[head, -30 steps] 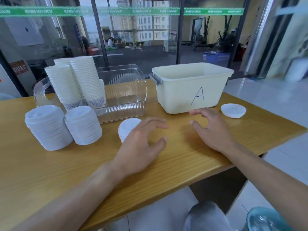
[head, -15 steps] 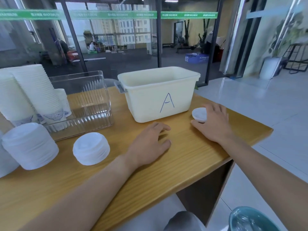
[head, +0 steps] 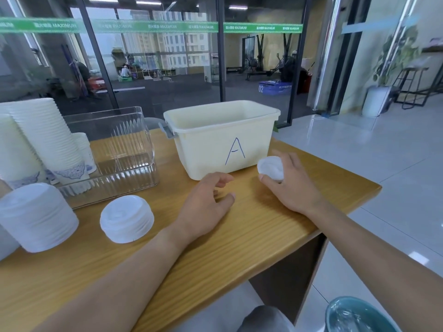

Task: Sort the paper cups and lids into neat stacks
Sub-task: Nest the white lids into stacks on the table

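My right hand [head: 291, 185] grips a single white lid [head: 271, 167], tilted up off the wooden table [head: 239, 236] just right of the cream bin. My left hand [head: 207, 204] rests on the table in front of the bin, fingers loosely curled, holding nothing. A short stack of white lids [head: 127, 218] stands to the left of my left hand. A taller lid stack [head: 36, 216] stands at the far left. Two tall stacks of paper cups [head: 45, 142] rise behind it, upside down.
A cream bin marked "A" [head: 223, 137] stands at the back middle. A clear plastic container [head: 124, 152] sits to its left, partly holding the cups. The table's right edge lies close to my right hand. A teal bowl [head: 354, 315] shows at the bottom right.
My right hand reached right to the lone lid, closed on it and lifted it off the table. The view swung right. My left hand stayed on the table.
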{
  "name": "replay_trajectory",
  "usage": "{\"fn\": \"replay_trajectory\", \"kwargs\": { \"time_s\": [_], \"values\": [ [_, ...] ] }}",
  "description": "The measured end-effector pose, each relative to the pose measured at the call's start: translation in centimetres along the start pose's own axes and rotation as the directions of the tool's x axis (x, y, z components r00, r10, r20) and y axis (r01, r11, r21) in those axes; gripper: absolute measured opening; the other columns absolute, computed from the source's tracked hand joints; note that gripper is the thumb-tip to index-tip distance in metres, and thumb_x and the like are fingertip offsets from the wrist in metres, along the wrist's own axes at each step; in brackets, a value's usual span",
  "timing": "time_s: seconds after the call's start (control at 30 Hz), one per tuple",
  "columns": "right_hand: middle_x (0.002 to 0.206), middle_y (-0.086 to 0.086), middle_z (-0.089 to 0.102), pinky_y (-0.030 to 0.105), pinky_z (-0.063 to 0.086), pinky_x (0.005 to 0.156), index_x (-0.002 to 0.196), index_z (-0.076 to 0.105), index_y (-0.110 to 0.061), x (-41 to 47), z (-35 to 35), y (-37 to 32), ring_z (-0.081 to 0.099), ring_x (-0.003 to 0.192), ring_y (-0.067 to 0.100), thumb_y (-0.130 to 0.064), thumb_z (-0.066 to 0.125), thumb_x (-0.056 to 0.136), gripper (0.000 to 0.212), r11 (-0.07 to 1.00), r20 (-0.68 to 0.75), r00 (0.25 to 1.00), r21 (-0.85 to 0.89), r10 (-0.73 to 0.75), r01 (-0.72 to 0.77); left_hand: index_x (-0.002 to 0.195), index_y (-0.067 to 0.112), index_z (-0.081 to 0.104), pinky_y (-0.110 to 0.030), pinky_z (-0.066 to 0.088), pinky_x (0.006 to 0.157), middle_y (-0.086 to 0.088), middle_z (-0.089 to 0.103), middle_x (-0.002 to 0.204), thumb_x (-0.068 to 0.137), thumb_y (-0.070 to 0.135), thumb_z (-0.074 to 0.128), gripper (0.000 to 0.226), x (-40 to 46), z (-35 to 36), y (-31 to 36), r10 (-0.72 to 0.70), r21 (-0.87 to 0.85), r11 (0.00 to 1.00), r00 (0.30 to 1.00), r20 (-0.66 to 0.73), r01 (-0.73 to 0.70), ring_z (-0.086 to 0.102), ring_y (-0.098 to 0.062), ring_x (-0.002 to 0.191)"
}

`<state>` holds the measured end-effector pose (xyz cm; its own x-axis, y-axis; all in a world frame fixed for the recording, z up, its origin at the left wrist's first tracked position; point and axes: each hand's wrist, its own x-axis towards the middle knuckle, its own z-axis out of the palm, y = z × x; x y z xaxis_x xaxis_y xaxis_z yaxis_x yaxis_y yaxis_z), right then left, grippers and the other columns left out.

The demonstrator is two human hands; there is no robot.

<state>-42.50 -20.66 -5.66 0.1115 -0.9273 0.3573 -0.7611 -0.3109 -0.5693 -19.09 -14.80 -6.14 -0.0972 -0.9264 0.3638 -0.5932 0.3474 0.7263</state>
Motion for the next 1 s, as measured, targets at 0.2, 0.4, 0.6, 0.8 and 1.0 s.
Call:
{"fn": "replay_trajectory", "kwargs": {
  "time_s": [0.2,0.4,0.6,0.8,1.0],
  "values": [
    [0.14,-0.014,0.054,0.018,0.038,0.095,0.142,0.052,-0.03,-2.8,2.1,-5.4,0.051,0.123,0.0,-0.063,0.058,0.095,0.059,0.939,-0.026,0.995,0.327,-0.101,0.104,0.136,0.026,0.056,-0.025,0.051,0.101,0.015,0.059,0.13,0.092,0.014,0.074,0.049,-1.8,-2.1,1.3,0.125,-0.048,0.991,0.991,-0.053,-0.128,0.057,0.001,0.122],
    [0.11,-0.011,0.07,0.034,0.054,0.089,0.123,0.064,-0.032,-4.3,4.5,-12.2,0.068,0.101,0.016,-0.068,0.051,0.091,0.049,0.74,0.024,0.986,0.664,-0.164,0.107,0.143,0.035,0.049,-0.03,0.054,0.096,0.019,0.049,0.136,0.088,0.021,0.077,0.063,-4.2,-7.8,2.2,0.273,0.202,0.948,0.956,-0.112,-0.247,0.051,-0.002,0.128],
    [0.109,-0.009,0.073,0.031,0.051,0.091,0.117,0.068,-0.031,-3.4,6.9,-18.9,0.069,0.103,0.012,-0.068,0.05,0.089,0.05,0.628,0.122,0.955,0.774,-0.271,0.08,0.144,0.039,0.044,-0.039,0.052,0.101,0.026,0.045,0.14,0.083,0.034,0.083,0.073,-6.5,-14.0,-0.3,0.207,0.243,0.957,0.96,-0.19,-0.158,0.05,-0.004,0.13],
    [0.094,-0.014,0.077,0.015,0.05,0.083,0.098,0.075,-0.029,-2.6,9.8,-23.9,0.069,0.094,0.001,-0.041,0.045,0.106,0.034,0.61,0.192,0.911,0.789,-0.366,0.079,0.15,0.037,0.039,-0.018,0.046,0.102,0.023,0.048,0.141,0.08,0.037,0.088,0.085,-8.2,-16.5,-3.5,0.104,0.133,0.989,0.951,-0.29,-0.068,0.05,0.001,0.13],
    [0.104,-0.016,0.078,0.017,0.051,0.088,0.104,0.073,-0.033,-2.1,12.3,-24.6,0.069,0.105,-0.001,-0.056,0.032,0.104,0.047,0.544,0.136,0.925,0.835,-0.356,0.086,0.151,0.038,0.039,-0.01,0.042,0.097,0.019,0.047,0.136,0.077,0.041,0.089,0.089,-8.5,-18.3,-4.5,0.058,0.155,0.988,0.924,-0.378,0.001,0.05,0.003,0.121]
  ]
}}
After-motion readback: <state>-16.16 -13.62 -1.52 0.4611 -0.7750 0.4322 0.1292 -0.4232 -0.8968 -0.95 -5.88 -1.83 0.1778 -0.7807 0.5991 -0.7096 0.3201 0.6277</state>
